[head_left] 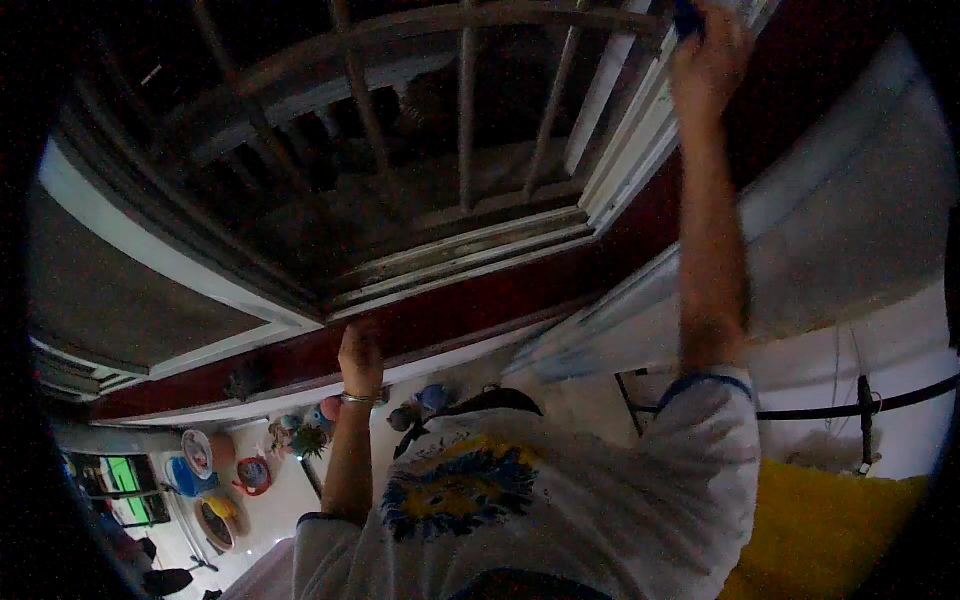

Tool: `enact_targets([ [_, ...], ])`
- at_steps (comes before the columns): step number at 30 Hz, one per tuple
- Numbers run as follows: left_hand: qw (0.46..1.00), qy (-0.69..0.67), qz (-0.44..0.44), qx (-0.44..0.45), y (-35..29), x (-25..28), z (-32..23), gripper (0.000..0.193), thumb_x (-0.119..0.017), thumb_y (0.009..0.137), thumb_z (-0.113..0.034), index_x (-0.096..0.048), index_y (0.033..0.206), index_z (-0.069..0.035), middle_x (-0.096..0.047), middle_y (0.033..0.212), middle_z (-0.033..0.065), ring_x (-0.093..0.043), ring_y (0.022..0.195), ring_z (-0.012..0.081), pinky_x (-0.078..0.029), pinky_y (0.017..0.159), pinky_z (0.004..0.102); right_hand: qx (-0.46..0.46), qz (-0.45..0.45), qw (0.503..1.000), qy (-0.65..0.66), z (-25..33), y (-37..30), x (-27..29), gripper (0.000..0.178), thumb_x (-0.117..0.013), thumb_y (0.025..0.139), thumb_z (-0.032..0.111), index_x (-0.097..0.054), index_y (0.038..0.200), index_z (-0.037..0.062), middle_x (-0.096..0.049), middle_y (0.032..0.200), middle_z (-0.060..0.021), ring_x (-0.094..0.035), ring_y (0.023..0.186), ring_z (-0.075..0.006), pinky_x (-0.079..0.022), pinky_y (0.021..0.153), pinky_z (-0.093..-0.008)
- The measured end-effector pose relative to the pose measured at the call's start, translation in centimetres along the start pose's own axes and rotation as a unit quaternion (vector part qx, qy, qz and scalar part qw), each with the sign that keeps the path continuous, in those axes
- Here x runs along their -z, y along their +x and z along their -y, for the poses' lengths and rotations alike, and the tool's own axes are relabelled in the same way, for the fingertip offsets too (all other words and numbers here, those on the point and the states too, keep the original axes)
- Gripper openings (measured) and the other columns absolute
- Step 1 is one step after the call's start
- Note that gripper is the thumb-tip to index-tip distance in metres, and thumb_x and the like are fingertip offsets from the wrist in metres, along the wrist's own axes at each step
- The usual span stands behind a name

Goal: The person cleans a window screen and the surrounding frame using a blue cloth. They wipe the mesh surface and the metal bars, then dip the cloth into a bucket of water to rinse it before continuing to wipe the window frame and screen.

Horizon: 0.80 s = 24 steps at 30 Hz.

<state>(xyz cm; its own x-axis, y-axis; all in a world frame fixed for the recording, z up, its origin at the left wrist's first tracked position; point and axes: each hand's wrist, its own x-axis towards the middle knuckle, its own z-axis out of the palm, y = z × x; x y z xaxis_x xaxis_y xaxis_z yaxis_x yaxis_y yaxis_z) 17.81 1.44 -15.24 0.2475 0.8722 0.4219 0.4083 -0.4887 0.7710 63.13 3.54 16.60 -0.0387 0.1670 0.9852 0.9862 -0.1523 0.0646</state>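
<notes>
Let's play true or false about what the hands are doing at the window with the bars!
1. The right hand reaches up to the window frame holding something blue. True.
2. The left hand holds a cup. False: it rests on the dark red sill, holding nothing.
3. The window has metal bars. True.
4. The left wrist is bare. False: it wears a bracelet.
5. The shirt is plain black. False: it is white with a blue and yellow print.
</notes>
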Motion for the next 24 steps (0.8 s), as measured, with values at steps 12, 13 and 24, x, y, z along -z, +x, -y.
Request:
enact_targets([
  [12, 0.999, -0.006, -0.010, -0.045, -1.6, -0.3, -0.1, 0.025, -0.052, 0.073, 0.008, -0.058, 0.095, -0.003, -0.062, 0.093, 0.0124, -0.059, 0.085, 0.0281, -0.048, 0.071, 0.0323, 0.056, 0.337, 0.827, -0.446, 4.8, -12.2, -0.5, 0.037, -0.038, 0.089, 0.014, -0.046, 0.122, 0.0018, -0.048, 0.124, -0.0158, -0.043, 0.116, -0.0327, -0.024, 0.104, -0.0400],
  [13, 1.000, -0.013, -0.004, -0.012, -2.1, -0.1, -0.1, 0.025, -0.052, 0.073, 0.009, -0.058, 0.094, -0.004, -0.062, 0.093, 0.0122, -0.059, 0.084, 0.0279, -0.048, 0.071, 0.0323, 0.099, 0.438, 0.762, -0.467, 6.0, -13.3, 0.4, 0.033, -0.037, 0.089, 0.014, -0.052, 0.118, 0.0048, -0.052, 0.120, -0.0148, -0.043, 0.117, -0.0309, -0.020, 0.106, -0.0411],
  [24, 0.997, -0.029, -0.002, -0.065, -2.0, 0.7, -1.5, 0.030, -0.048, 0.070, 0.010, -0.057, 0.096, -0.002, -0.060, 0.093, 0.0130, -0.060, 0.082, 0.0276, -0.048, 0.066, 0.0309, 0.207, 0.195, 0.920, -0.271, -1.1, -6.5, -0.9, 0.017, -0.057, 0.069, 0.012, -0.063, 0.080, 0.0005, -0.059, 0.089, -0.0176, -0.054, 0.095, -0.0314, -0.038, 0.094, -0.0443],
])
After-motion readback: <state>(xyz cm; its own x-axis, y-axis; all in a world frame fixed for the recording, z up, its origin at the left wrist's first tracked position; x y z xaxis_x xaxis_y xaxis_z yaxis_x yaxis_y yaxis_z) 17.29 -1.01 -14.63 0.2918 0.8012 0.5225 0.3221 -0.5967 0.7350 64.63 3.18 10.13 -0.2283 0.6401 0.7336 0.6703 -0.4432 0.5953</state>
